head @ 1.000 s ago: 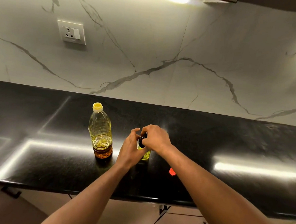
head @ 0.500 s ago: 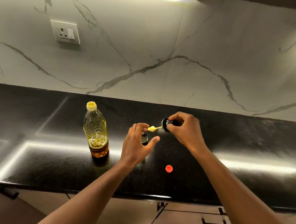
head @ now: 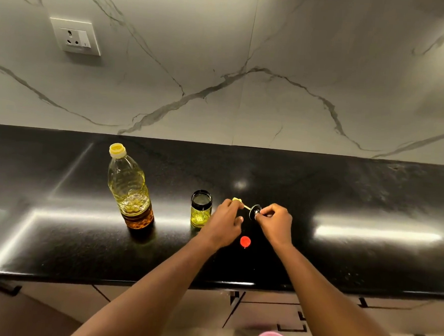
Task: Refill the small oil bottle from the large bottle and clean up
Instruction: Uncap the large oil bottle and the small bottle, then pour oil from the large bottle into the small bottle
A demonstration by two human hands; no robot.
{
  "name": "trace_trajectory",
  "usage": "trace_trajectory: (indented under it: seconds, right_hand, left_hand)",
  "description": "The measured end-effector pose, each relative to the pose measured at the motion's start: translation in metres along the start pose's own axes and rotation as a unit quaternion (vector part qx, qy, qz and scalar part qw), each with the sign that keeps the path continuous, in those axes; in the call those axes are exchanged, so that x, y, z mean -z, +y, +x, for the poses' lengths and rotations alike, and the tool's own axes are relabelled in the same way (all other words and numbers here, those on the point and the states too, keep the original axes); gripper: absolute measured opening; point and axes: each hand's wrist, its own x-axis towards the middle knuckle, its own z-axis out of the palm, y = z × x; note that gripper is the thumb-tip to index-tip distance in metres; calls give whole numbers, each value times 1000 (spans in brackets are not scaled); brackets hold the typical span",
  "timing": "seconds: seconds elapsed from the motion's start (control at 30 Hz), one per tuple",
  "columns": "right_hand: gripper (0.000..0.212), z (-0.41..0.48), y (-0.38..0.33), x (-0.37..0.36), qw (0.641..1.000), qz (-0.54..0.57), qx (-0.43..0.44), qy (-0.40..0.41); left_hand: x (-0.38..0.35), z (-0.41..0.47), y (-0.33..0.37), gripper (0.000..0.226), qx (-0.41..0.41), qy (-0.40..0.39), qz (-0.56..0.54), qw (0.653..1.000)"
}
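Small bottle: upright on counter, mouth open, thin layer of yellow oil at bottom. Sited between large bottle and left hand, just beside that hand, untouched and unsteadied.

Lid: black, with stem ending in yellow tip, held clear of counter just right of small bottle. Tip pinched by left hand, fingers narrow on it. Lid pinched by right hand, fingers curled close.

Large bottle: upright, well left of hands, yellow cap on, partly full.

Red disc: flat on counter between wrists. Nature not determinable.

Risks, as judged:
- Oily stem likely slick; slip from either pinch would drop lid and smear counter.
- Drip from tip onto glossy black surface, hard to spot at clean-up.
- Small bottle open and light; knock from left hand or forearm would tip it.
- No funnel seen; heavy bottle poured into small mouth liable to overshoot or glug.
- Red disc near front edge; sweep of a forearm could send it off.
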Motion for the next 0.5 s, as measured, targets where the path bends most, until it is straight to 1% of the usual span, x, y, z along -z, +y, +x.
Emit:
trace_trajectory:
  seconds: [0.1,0.2,0.33,0.43,0.5]
  right_hand:
    - [10,4,13,2,999,-43,14,-19]
    - [12,7,19,7,997,-68,17,-38]
    - [18,10,24,11,996,-79,10,-47]
    - [15,10,21,14,996,-78,11,-49]
    - [15,9,12,18,996,-81,23,-36]
  left_hand:
    - [-2,-4,-7,41,12,-15,16,1000]
    - [-3,-11,-12,40,18,-16,15,1000]
    - [-3,-19,-15,37,17,4,6,1000]
    - [-1,-24,-13,37,11,21,-1,1000]
    - [5,-27,-8,36,4,37,-10,999]
